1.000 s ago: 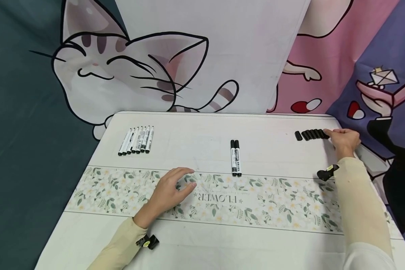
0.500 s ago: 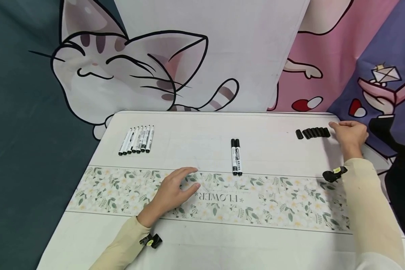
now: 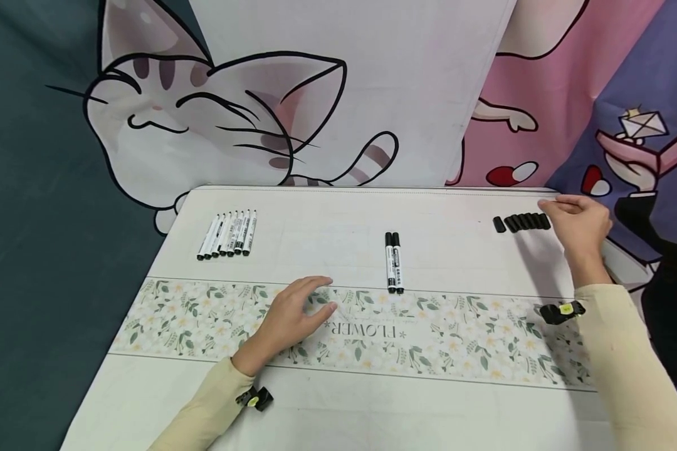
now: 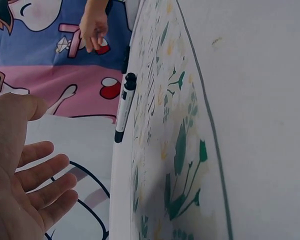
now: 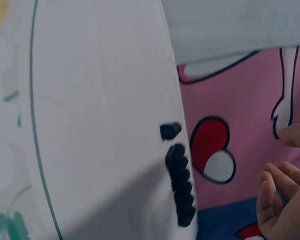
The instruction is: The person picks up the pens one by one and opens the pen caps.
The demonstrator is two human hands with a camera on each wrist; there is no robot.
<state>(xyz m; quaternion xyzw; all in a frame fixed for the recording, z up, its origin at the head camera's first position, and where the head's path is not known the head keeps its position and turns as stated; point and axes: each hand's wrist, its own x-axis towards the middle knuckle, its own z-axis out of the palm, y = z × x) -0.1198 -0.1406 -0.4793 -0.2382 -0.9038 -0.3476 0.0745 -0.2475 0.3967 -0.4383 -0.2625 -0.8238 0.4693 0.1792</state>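
Up at the right end of the table, my right hand [image 3: 582,230] is raised beside a row of black marker caps [image 3: 527,222], its fingers loosely curled and holding nothing. In the right wrist view the fingers [image 5: 268,202] stay apart from the caps. A single cap [image 3: 499,224] lies just left of the row. My left hand [image 3: 292,318] hovers over the flowered strip, thumb and fingers spread with nothing between them. Beyond it, two capped whiteboard markers [image 3: 391,266] lie side by side near the middle.
Several uncapped white markers [image 3: 227,235] lie in a row at the left back of the table, black ends toward me. The white table mat [image 3: 338,401] has a printed flower band. A cat-patterned cloth [image 3: 429,94] hangs behind the table's far edge.
My right hand has let go at the right end of the cap row and lifted away, first rightward, then slightly back left. The left hand has shifted a little rightward. Caps and markers stay put.
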